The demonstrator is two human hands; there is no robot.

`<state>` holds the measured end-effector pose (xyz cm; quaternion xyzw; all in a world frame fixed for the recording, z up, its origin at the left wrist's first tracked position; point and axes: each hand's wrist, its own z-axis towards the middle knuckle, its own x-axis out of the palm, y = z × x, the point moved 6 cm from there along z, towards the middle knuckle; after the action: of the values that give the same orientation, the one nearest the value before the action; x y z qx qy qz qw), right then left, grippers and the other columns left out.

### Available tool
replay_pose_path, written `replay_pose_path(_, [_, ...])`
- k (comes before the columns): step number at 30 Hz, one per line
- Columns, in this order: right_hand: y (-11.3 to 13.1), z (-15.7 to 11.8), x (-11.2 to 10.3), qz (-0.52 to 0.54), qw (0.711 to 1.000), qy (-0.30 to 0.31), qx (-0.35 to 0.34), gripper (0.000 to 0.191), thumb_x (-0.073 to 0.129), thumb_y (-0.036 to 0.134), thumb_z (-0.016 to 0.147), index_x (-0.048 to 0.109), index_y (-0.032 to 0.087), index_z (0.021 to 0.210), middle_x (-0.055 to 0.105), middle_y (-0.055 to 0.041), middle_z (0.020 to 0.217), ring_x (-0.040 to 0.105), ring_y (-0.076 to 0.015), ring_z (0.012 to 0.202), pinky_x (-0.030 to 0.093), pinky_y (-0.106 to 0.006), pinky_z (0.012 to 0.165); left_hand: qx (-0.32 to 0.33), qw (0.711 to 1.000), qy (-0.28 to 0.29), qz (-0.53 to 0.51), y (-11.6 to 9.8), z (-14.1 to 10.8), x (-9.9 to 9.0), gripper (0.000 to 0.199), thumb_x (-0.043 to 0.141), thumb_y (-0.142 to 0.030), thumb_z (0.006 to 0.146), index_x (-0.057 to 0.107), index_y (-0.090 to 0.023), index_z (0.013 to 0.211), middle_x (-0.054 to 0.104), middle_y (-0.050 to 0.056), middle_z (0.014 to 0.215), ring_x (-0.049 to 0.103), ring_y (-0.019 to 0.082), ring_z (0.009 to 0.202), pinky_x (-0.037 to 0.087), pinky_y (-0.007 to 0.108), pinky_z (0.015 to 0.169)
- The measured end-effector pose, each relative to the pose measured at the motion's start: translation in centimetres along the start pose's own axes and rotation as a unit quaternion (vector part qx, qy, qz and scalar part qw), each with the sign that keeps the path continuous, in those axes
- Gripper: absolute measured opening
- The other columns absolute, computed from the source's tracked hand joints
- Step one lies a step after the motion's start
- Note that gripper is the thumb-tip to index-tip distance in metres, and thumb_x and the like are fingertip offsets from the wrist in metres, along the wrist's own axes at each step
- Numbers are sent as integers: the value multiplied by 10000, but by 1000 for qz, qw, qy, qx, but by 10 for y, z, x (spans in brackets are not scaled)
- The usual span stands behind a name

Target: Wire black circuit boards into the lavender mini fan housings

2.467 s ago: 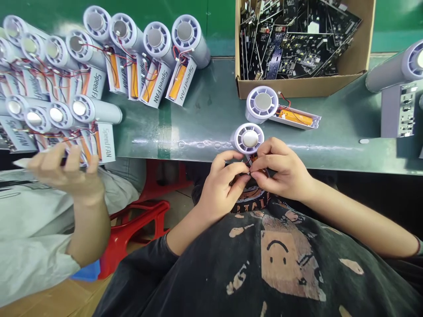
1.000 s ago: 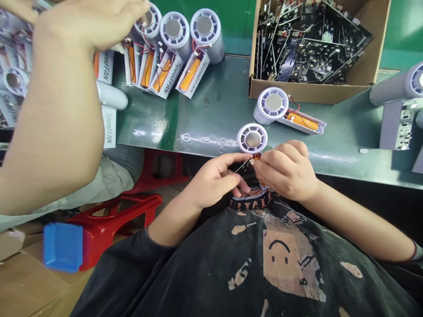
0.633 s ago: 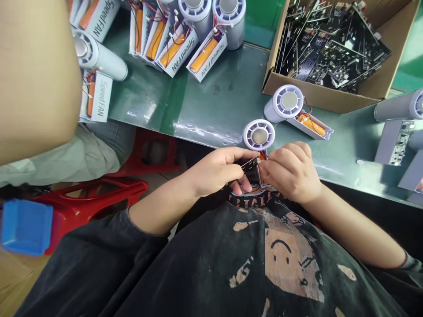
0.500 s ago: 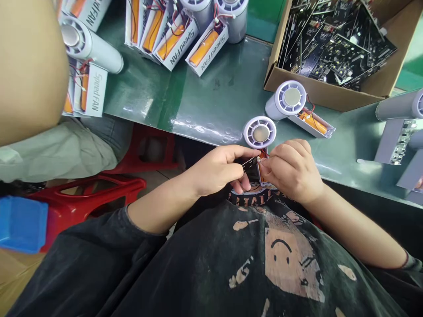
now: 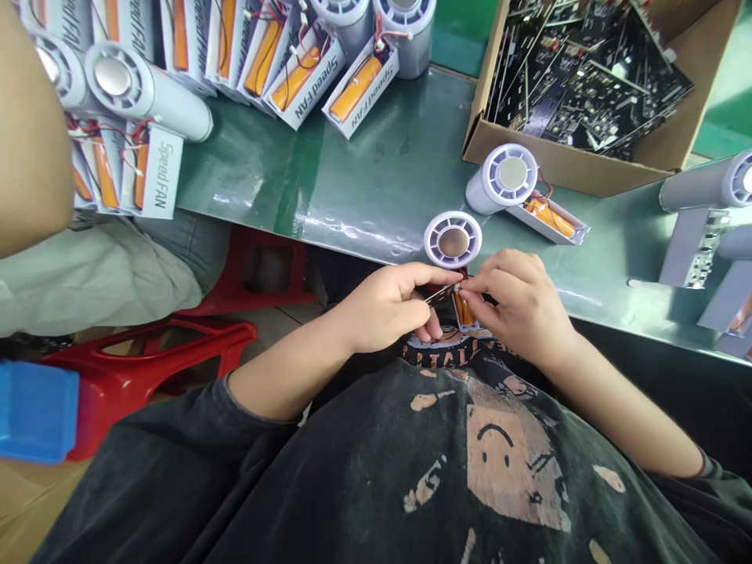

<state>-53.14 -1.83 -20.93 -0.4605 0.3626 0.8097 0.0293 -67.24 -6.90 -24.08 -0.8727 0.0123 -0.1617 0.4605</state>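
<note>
Moved since the last look: the co-worker's bare forearm has drawn back toward the left edge of the view, uncovering more of the carded fans.

Left hand: raised just in front of the bench edge; thumb and forefinger pressed together on a thin metal lead.

Right hand: facing the left hand; thumb and forefinger together on a small connector, too small to make out in detail. The two sets of fingertips nearly meet.

Item in hand: white fan head, face up at the bench edge, just beyond the fingertips; below it, an orange battery cell lies in its tray, partly hidden by the fingers. Red wires run between them.

Nearby stock: a second fan unit with open battery tray; "Speed FAN" cards in rows; a cardboard box of black circuit boards; grey fan bodies, all on a green bench mat.

Below bench: red plastic stool, blue plastic bin.

Risk, wires: a sharp parting of the hands could strain the red wires at their joints.

Risk, grip: a lead this fine could slip from dry fingertips.

Risk, edge: the fan head sits so near the edge that a nudge could tip it toward the person's lap.
</note>
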Motion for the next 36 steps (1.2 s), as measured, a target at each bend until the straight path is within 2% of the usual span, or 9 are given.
replay_pose_path(5, [-16,-5,-19,108,993,-43,25,51,609,189,891,625,220,928,612,-14,809,571,-166,732,465,-317,649,54,998,-9,-23,-3,-2,-5,518,547,-66,695,632,-134,1202,701,17,665,683,150,589,583,279,583])
replay_pose_path(10, [-10,-13,-1,74,996,53,-7,134,559,165,904,653,186,998,655,-61,895,614,-197,820,493,-352,697,64,998,-1,-14,0,-5,-8,525,556,-56,686,607,-152,1200,715,29,744,715,169,701,599,298,664])
replay_pose_path(15, [-8,-14,6,103,994,23,-24,126,553,175,955,677,187,972,646,-53,872,620,-170,781,502,-320,667,51,998,-13,-29,8,-6,-8,517,522,-71,707,577,-168,1212,690,22,780,706,157,715,585,283,655])
replay_pose_path(18, [-14,-12,5,174,985,-11,12,78,594,169,934,669,185,929,651,-37,842,618,-154,765,507,-293,655,63,998,-31,3,12,-7,-11,516,488,-65,700,613,-192,1184,666,18,793,633,108,614,509,215,535])
replay_pose_path(22, [-25,-8,4,210,971,-50,106,78,603,190,924,665,199,878,667,-19,813,617,-151,748,511,-302,679,119,989,-73,52,11,-9,-18,482,476,-54,674,680,-234,1072,605,60,1145,569,53,581,428,197,472])
replay_pose_path(24, [-28,-6,2,214,964,-79,134,91,589,193,935,663,202,882,682,-21,837,629,-155,787,514,-309,715,122,988,-72,60,12,-9,-19,483,471,-49,681,677,-234,1078,588,62,1173,552,44,567,439,210,489])
replay_pose_path(30, [-3,1,7,87,996,-32,1,160,552,228,972,698,167,951,679,-54,840,614,-174,773,472,-311,683,113,985,-76,105,8,-10,-12,436,480,-39,743,653,-203,1108,605,60,1104,537,60,599,472,219,538])
replay_pose_path(33, [2,0,10,-43,999,4,-11,256,499,289,1004,720,175,945,669,-53,810,584,-185,738,405,-322,656,150,974,-104,138,4,-12,-10,443,488,-29,782,644,-229,1146,561,54,1172,545,65,661,511,231,600])
replay_pose_path(36, [4,0,9,-83,997,9,-9,302,461,305,1023,723,181,942,661,-46,802,559,-178,725,364,-321,656,225,942,-113,223,-1,-15,-5,522,438,-6,828,598,-284,1239,515,45,1211,560,70,717,554,256,695])
